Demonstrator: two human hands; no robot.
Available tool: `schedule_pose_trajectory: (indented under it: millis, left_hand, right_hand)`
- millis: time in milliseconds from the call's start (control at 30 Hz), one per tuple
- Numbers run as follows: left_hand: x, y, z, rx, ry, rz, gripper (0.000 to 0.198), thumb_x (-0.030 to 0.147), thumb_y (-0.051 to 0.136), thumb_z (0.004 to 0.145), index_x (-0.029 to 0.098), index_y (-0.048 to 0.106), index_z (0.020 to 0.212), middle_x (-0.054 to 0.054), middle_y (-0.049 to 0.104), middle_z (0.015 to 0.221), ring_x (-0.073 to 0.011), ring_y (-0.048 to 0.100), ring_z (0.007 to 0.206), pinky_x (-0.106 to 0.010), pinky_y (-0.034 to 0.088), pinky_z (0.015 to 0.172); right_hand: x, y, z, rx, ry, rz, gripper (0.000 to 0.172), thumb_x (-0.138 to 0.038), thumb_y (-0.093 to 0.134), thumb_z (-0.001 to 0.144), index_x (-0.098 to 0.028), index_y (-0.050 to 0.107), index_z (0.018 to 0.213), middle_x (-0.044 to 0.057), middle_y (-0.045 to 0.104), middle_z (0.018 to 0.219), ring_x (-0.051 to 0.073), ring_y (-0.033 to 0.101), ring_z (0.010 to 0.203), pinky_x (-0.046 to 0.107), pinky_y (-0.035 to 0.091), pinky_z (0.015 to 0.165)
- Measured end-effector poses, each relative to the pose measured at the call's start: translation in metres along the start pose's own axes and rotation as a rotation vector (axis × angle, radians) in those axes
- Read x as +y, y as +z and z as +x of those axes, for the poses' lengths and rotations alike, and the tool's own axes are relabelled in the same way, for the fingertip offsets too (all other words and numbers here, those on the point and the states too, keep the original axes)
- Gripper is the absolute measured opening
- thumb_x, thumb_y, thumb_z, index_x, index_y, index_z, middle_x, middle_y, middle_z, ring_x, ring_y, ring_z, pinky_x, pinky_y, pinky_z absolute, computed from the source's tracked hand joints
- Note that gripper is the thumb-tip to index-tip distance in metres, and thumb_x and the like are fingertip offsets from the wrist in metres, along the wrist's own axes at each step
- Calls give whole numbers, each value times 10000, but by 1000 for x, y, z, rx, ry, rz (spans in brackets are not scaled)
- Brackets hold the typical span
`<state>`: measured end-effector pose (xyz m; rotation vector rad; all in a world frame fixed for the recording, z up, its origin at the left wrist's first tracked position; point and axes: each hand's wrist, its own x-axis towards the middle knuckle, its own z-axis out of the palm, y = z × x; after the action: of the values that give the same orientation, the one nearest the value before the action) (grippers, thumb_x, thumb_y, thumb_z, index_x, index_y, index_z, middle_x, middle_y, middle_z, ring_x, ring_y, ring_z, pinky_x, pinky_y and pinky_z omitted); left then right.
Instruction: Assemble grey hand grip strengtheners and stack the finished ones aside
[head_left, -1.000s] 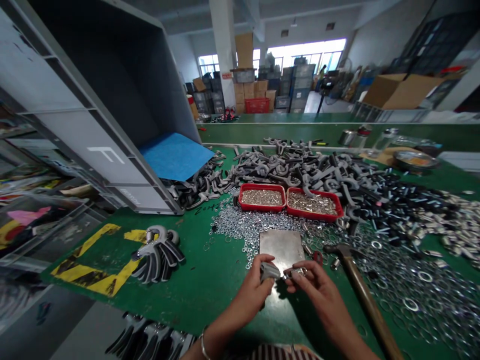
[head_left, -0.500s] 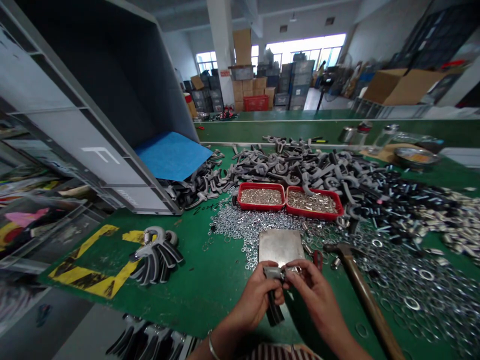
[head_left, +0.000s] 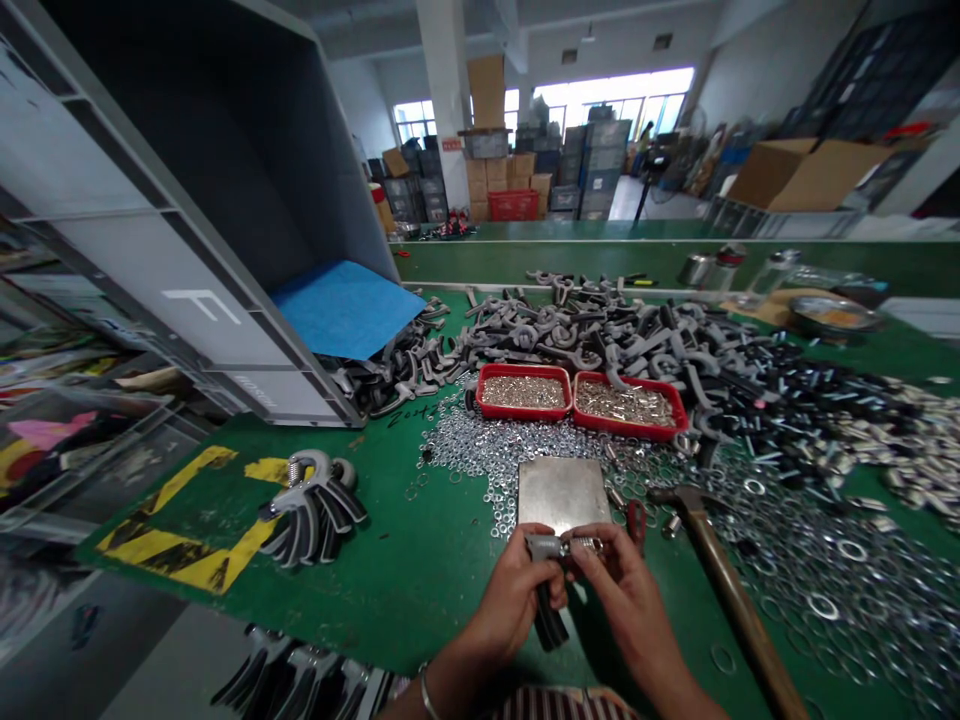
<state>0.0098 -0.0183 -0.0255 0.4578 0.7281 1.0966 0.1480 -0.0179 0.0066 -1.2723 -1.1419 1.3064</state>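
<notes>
My left hand is closed around a grey-and-black hand-grip handle, whose black end points down toward me. With thumb and fingers, my right hand pinches a small metal coil spring against the grey end of that handle. Just beyond both hands lies a flat square metal plate. Whether the spring is seated in the handle is hidden by my fingers. Off to the left, several finished-looking hand grips with grey and black handles rest in a bunch by the yellow-black tape.
A hammer lies to the right among loose metal rings. Two red trays of small metal parts stand behind the plate. Farther back is a heap of grey handles. A large grey crate stands tipped at left.
My right fingers have shifted slightly on the spring, and the handle has turned a little. Both hands stay in nearly the same place.
</notes>
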Motion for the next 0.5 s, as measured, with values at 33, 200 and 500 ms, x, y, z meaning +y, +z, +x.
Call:
schedule_pose_trajectory:
  millis: [33,200,500]
  left_hand:
    - [0,1,-1,5,-9,-31,386,125,654,708,184,437,1023,25,572,701,-89,486,540,-221,353,511]
    - [-2,6,-4,1,-45,-166,353,107,652,689,165,467,984,19,560,741,-66,472,538,-208,328,501]
    - [-16,-1,1,-2,39,187,369,110,578,654,207,396,960,46,625,666,-77,484,438,-200,368,443]
  right_hand:
    - [3,1,0,3,-11,-17,258,-462,659,862,-226,623,961,25,689,865,196,646,787,297,511,739]
    - [11,2,2,5,-47,-69,261,-460,634,873,-225,624,984,44,691,948,224,645,928,313,497,825]
    - [8,-12,5,-31,-72,-328,218,-441,586,901,-229,603,951,16,671,846,200,638,779,297,478,717]
